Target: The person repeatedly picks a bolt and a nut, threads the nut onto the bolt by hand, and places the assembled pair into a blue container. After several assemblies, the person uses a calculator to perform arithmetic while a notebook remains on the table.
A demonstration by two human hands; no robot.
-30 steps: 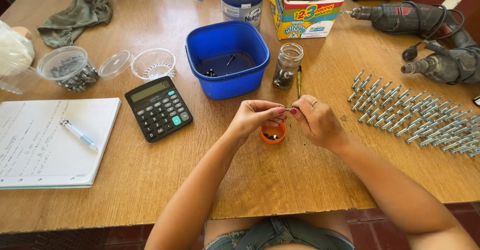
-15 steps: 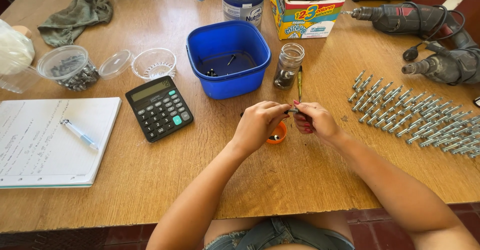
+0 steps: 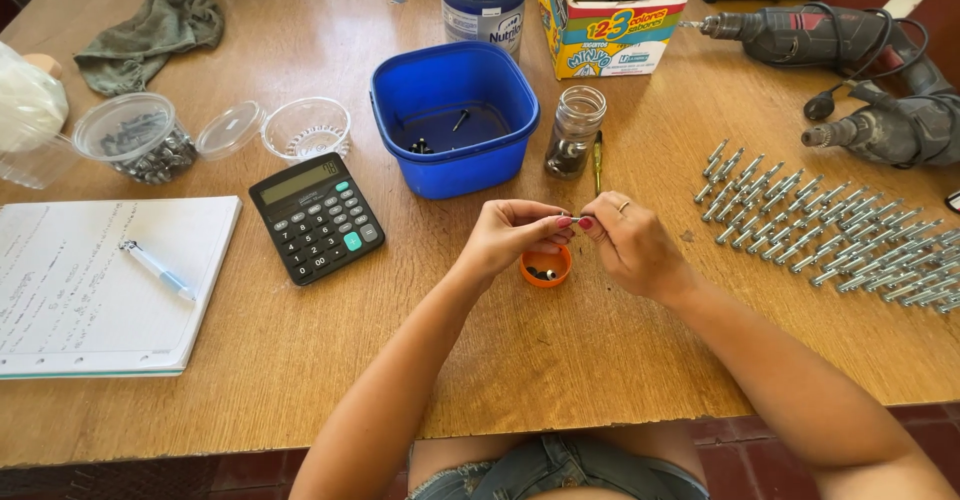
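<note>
Two hands: your left hand (image 3: pixel 510 235) and right hand (image 3: pixel 630 245), fingertips pinching one small metal fastener (image 3: pixel 572 221) together.
Below, 6 o'clock: small round orange plastic cap (image 3: pixel 545 271), likely catching drops.

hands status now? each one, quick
Left hand: fingers pinched shut on a small metal part.
Right hand: pinched on the same part.

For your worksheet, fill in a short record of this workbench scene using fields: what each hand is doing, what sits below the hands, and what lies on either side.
left hand: fingertips pinched, meeting the right hand over a tiny part, too small to identify
right hand: pinching the same part; ring on one finger
below hands: small orange cap holding small dark pieces
behind: blue tub, glass jar
left side: calculator, notebook with pen
right side: rows of metal bolts, power drills
surface: wooden table
</note>
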